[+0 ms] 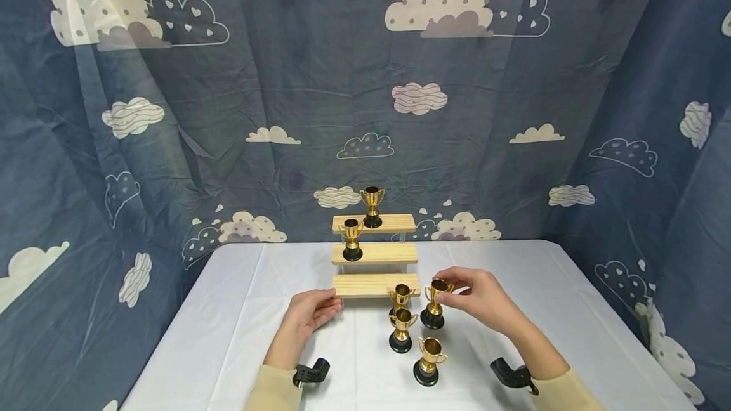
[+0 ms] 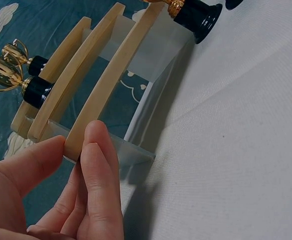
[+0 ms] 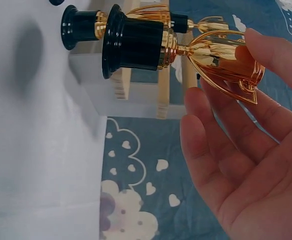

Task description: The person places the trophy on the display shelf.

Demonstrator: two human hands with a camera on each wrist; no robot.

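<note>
My left hand (image 1: 311, 317) pinches the left end of the lowest board of a three-step wooden display stand (image 1: 365, 286); thumb and fingers meet the board's end (image 2: 76, 142) in the left wrist view. By its gold cup, my right hand (image 1: 485, 300) holds a small trophy (image 3: 141, 47) with a black base, upright at the stand's right front. Its base looks raised off the table. One trophy (image 1: 372, 208) stands on the top step, another (image 1: 351, 240) at the left of the middle step.
Before the stand, two trophies stand in line, the front one (image 1: 401, 330) partly hiding the rear one (image 1: 402, 295). Closer to me is a tilted-looking trophy (image 1: 428, 361). A white cloth covers the table (image 1: 257, 284). Blue cloud-print curtains (image 1: 320, 81) surround it at the back and sides.
</note>
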